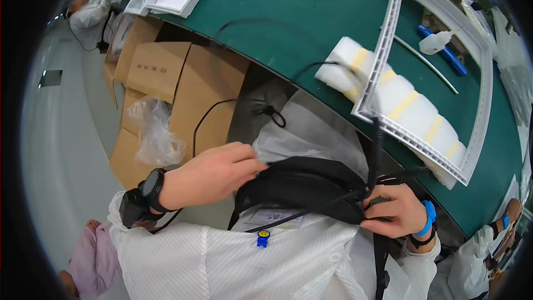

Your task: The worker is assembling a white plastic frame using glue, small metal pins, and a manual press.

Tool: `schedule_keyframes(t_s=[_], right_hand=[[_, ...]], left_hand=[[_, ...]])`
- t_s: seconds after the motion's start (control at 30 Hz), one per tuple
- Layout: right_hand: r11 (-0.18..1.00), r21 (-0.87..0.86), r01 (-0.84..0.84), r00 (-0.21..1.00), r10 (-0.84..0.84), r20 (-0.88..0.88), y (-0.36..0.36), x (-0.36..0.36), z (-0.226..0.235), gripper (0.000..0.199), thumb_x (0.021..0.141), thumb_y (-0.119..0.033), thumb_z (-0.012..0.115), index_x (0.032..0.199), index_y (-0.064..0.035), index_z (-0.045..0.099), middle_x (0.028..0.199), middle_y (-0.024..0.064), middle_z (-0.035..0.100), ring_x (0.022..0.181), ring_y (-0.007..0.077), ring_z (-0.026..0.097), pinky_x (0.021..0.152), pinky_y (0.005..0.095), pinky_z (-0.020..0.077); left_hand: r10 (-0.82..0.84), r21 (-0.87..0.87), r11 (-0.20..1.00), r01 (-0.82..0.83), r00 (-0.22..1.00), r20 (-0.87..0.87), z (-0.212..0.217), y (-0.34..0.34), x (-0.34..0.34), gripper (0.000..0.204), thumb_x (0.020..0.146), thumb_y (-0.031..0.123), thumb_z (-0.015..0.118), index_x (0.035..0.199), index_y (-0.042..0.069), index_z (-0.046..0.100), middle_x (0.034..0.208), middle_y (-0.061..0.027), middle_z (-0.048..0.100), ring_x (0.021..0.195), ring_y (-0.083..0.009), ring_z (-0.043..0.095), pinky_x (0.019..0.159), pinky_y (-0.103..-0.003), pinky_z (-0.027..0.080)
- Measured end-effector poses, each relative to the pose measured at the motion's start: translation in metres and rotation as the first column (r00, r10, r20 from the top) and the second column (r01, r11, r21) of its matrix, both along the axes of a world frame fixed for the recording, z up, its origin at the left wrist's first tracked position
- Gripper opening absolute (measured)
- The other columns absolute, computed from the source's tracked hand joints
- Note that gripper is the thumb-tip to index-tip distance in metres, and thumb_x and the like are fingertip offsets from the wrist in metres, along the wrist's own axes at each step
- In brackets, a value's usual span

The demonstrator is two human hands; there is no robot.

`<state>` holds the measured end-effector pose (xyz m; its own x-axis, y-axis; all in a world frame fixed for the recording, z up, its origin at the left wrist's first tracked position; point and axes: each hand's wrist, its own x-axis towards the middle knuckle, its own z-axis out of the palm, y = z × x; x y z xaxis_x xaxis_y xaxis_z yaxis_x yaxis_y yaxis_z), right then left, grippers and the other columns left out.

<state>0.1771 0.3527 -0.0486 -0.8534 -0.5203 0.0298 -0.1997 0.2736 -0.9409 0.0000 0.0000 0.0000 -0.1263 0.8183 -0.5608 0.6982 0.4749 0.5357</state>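
Observation:
A black mesh bag (302, 186) lies across the front of my body, over a white striped coat (244, 258). My left hand (214, 173) is closed at the bag's upper left edge, its fingertips pinched against the fabric. At the other end, my right hand (395, 209) has thumb and fingers closed on the bag's right side, close to a thick black cable (375, 155). A thinner black cable (201, 125) loops past my left wrist. What lies inside the bag is hidden.
On the green table (266, 28) a white rectangular frame (484, 86) leans over white foam rolls (402, 100) with yellow bands. A blue tool (452, 60) and small white bottle (436, 43) lie beyond. Cardboard boxes (208, 94) stand left below the table; other people sit nearby.

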Motion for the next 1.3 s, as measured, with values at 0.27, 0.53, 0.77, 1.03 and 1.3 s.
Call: schedule_keyframes(t_s=[0.27,0.53,0.77,1.03,1.3], right_hand=[[0.999,0.034,-0.019,0.999,0.020,-0.029,-0.015,-0.006,0.003,0.008,0.089,-0.013,0.067,0.092,-0.0057,0.070,0.088,0.0069,0.069,0.079,0.0243,0.067,0.061,0.0358,0.0489],[0.949,0.316,-0.007,0.999,-0.005,0.037,-0.018,-0.004,0.024,0.032,0.081,-0.008,0.067,0.112,-0.0136,0.075,0.073,0.0030,0.060,0.064,0.0235,0.063,0.063,0.0395,0.0518],[0.801,0.593,0.085,0.980,0.041,-0.195,-0.041,-0.004,0.029,0.042,0.075,-0.011,0.067,0.116,-0.0134,0.074,0.060,-0.0019,0.052,0.052,0.0152,0.053,0.053,0.0301,0.0391],[0.719,0.693,0.050,0.839,0.346,-0.420,-0.071,-0.005,0.037,0.036,0.078,-0.014,0.064,0.111,-0.0016,0.072,0.080,0.0037,0.055,0.073,0.0160,0.055,0.060,0.0277,0.0384],[0.416,0.893,0.169,0.539,0.720,-0.438,-0.090,-0.025,0.035,0.040,0.087,-0.019,0.052,0.116,0.0027,0.070,0.103,0.0078,0.069,0.111,0.0261,0.060,0.097,0.0316,0.0377]], left_hand=[[0.275,0.299,0.900,-0.316,0.946,0.173,-0.024,0.020,0.035,0.042,0.080,-0.010,0.059,0.120,-0.001,0.064,0.111,-0.0162,0.060,0.099,-0.0329,0.061,0.081,-0.038,0.052],[-0.047,0.195,0.978,-0.077,0.826,0.561,-0.029,0.012,0.030,0.022,0.085,0.001,0.067,0.107,0.004,0.063,0.109,-0.0089,0.060,0.092,-0.0280,0.065,0.076,-0.037,0.053],[0.392,0.148,0.911,-0.385,0.920,-0.019,-0.034,0.018,0.056,0.055,0.081,0.017,0.079,0.131,0.005,0.058,0.112,-0.0110,0.061,0.085,-0.0288,0.066,0.073,-0.037,0.054],[0.337,0.135,0.941,-0.311,0.903,-0.268,-0.040,0.017,0.051,0.059,0.072,0.032,0.085,0.119,0.003,0.065,0.124,-0.0160,0.055,0.109,-0.0324,0.052,0.096,-0.046,0.042],[0.335,0.232,0.937,-0.263,0.867,-0.370,-0.060,0.014,0.057,0.062,0.070,0.041,0.086,0.108,-0.003,0.063,0.132,-0.0200,0.053,0.126,-0.0388,0.047,0.113,-0.061,0.029]])
